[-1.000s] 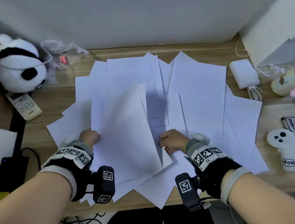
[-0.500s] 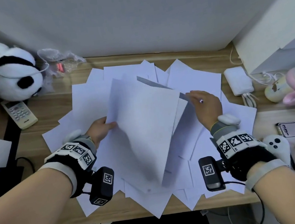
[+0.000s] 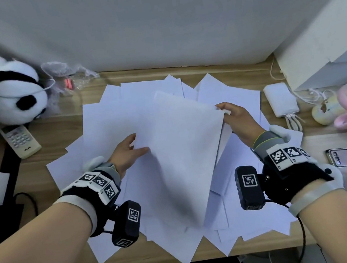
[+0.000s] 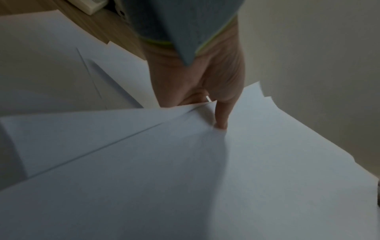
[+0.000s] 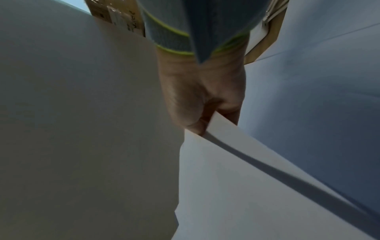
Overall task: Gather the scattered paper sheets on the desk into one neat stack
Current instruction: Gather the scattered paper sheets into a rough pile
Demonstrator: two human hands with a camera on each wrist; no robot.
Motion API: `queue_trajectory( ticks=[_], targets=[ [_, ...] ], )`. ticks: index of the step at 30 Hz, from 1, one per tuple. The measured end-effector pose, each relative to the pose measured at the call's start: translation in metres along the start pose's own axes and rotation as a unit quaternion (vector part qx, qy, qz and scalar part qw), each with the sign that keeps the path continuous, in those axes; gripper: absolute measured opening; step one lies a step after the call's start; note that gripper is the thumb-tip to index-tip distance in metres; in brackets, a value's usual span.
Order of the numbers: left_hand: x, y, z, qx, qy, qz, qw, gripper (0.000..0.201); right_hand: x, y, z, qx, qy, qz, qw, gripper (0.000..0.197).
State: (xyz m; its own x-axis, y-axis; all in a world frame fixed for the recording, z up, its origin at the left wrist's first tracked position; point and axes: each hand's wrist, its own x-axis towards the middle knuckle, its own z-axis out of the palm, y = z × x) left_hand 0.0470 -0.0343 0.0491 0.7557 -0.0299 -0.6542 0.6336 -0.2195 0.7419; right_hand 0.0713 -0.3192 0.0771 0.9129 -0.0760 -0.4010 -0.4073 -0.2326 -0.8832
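Both hands hold a raised bundle of white sheets (image 3: 183,143) over the middle of the wooden counter (image 3: 326,143). The left hand (image 3: 126,153) pinches its left edge, thumb on top. The right hand (image 3: 236,120) grips the far right corner between curled fingers (image 5: 193,123) and thumb. More loose sheets (image 3: 105,127) lie fanned out flat beneath. Far left, a white remote control (image 3: 19,138) carries small lettering too blurred to read, beside a plush panda (image 3: 14,93). A foldable phone (image 3: 341,156) lies at right.
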Motion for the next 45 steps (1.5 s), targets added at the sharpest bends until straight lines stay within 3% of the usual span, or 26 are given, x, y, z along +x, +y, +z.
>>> queue_trajectory(
  ticks=[5, 10, 13, 15, 18, 21, 23, 25, 28, 32, 34, 36, 39, 42, 45],
  targets=[
    [0.002, -0.002, 0.0, -0.01, 0.009, -0.003, 1.0, 0.031, -0.001, 0.0, 0.002, -0.032, -0.059, 0.03, 0.997, 0.033],
    [0.004, -0.005, 0.0, -0.025, -0.03, -0.027, 0.999, 0.041, 0.003, 0.0, 0.006, -0.01, -0.063, 0.056, 0.996, 0.034],
    [0.007, -0.006, 0.0, 0.009, 0.003, -0.015, 1.0, 0.052, 0.007, 0.001, 0.006, 0.023, -0.053, 0.074, 0.996, 0.018],
    [0.011, -0.006, -0.002, 0.016, 0.052, -0.019, 0.998, 0.055, 0.015, 0.008, 0.003, 0.014, -0.029, 0.102, 0.994, 0.023],
    [0.016, -0.011, -0.009, 0.016, 0.15, -0.071, 0.986, 0.039, 0.034, 0.03, -0.004, -0.081, 0.045, 0.131, 0.987, 0.035],
    [0.018, -0.013, -0.014, 0.023, 0.168, -0.116, 0.979, 0.01, 0.046, 0.047, -0.007, -0.198, 0.052, 0.152, 0.967, 0.041],
    [0.018, -0.018, -0.017, 0.022, 0.168, -0.14, 0.976, 0.009, 0.051, 0.049, -0.004, -0.247, 0.04, 0.156, 0.955, 0.049],
    [0.022, -0.027, -0.021, 0.001, 0.182, -0.155, 0.971, 0.03, 0.057, 0.045, 0.001, -0.287, 0.02, 0.143, 0.947, 0.058],
    [0.026, -0.038, -0.023, -0.054, 0.17, -0.173, 0.969, 0.031, 0.063, 0.035, 0.008, -0.281, -0.014, 0.143, 0.949, 0.054],
    [0.028, -0.04, -0.017, -0.088, 0.174, -0.179, 0.964, 0.023, 0.056, 0.027, 0.014, -0.276, -0.084, 0.138, 0.948, 0.007],
    [0.029, -0.037, -0.014, -0.101, 0.158, -0.191, 0.963, 0.007, 0.047, 0.031, 0.014, -0.283, -0.126, 0.177, 0.934, 0.017],
    [0.03, -0.035, -0.013, -0.101, 0.144, -0.201, 0.964, 0.016, 0.033, 0.035, 0.015, -0.281, -0.176, 0.231, 0.915, 0.015],
    [0.034, -0.032, -0.006, -0.075, 0.15, -0.189, 0.968, 0.005, 0.015, 0.04, 0.018, -0.199, -0.197, 0.281, 0.918, 0.014],
    [0.041, -0.033, -0.002, -0.078, 0.143, -0.178, 0.97, 0.018, 0.01, 0.047, 0.028, -0.118, -0.172, 0.261, 0.942, 0.029],
    [0.031, -0.021, 0.005, -0.078, 0.092, -0.2, 0.972, 0.037, 0.006, 0.057, 0.042, -0.137, -0.166, 0.237, 0.947, 0.047]
  ],
)
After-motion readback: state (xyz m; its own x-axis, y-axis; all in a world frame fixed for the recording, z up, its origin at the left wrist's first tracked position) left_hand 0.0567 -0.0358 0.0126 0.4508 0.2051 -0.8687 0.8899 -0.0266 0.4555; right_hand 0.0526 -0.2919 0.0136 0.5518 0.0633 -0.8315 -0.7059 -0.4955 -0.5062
